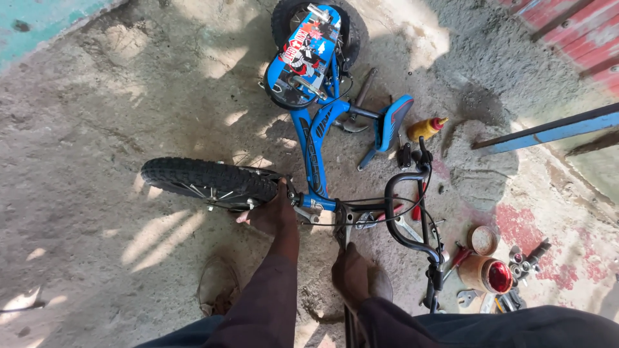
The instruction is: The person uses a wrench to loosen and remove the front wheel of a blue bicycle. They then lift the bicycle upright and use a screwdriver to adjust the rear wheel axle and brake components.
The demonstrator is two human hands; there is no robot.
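One blue bike (pixel 316 138) upturned, lengthwise away from hands.

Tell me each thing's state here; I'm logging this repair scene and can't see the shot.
bicycle: lying on its side on the concrete
front wheel: mounted in the fork, tyre on
left hand: gripping by the front wheel's axle
right hand: closed on a tool below the stem
yellow bottle: lying down, red cap on
jar: tipped over, red inside showing
small tin: open

Both arms stretch down; left hand (pixel 269 216) fingers curled closed, right hand (pixel 350 274) fisted.
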